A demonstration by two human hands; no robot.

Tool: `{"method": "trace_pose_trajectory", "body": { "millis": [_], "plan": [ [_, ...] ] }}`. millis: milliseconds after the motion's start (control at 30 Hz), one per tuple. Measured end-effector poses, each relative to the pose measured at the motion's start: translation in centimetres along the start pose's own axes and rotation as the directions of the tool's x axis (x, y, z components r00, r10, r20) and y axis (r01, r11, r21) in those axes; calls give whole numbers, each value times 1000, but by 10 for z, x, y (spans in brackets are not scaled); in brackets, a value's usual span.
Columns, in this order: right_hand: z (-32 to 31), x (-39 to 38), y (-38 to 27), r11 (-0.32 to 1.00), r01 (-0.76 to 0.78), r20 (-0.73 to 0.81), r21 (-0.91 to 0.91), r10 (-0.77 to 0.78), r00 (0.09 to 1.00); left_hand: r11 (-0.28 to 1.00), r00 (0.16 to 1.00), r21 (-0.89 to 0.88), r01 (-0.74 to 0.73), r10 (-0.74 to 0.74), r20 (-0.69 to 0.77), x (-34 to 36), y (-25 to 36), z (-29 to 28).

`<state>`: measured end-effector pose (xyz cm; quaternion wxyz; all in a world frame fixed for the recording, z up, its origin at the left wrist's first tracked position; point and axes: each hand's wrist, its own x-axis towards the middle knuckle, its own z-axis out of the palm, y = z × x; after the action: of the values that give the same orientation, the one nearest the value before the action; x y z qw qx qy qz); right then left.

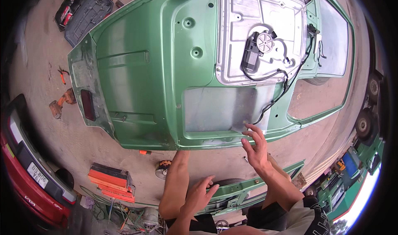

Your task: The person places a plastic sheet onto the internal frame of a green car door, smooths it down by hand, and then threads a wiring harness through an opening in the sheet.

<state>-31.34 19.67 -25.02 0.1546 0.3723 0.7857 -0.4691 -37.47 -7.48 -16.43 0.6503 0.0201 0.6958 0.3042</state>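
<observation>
Big green car door (141, 81) lies flat on the concrete just ahead of both hands, inner side up. Its grey metal panel (261, 32) with the black window motor (253, 48) sits further out beyond the right hand (256, 146), which hovers open, fingers spread, right at the door's near edge by the black cable (286, 84). The left hand (199, 193) hangs lower, relaxed and empty, fingers loosely curled. An orange drill (62, 103) lies way off to the left.

A white rectangular number plate (37, 175) with dark characters sits on the red car's bumper (29, 160) at lower left; no packages or screens show
</observation>
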Motion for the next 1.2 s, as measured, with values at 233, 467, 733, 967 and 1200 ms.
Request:
{"method": "trace_pose_trajectory", "body": {
  "millis": [233, 467, 733, 967, 1200],
  "plan": [
    [-16, 304, -110, 624, 478, -44, -619, -635, 771, 984, 997, -169, -51, 61, 54, 48, -3, 49],
    [1, 414, -151, 799, 165, -316, -578, -406, 858, 971, 996, -227, -71, 83, 42, 52, -5, 69],
    [-12, 402, -145, 728, 199, -204, -656, -425, 882, 955, 993, -278, -98, 114, 42, 51, -4, 66],
    [-42, 385, -146, 555, 351, 94, -754, -437, 894, 957, 990, -274, -92, 117, 75, 50, -9, 66],
    [-19, 341, -125, 686, 316, -58, -656, -463, 885, 961, 992, -273, -47, 77, 101, 53, -1, 68]
  ]
}}
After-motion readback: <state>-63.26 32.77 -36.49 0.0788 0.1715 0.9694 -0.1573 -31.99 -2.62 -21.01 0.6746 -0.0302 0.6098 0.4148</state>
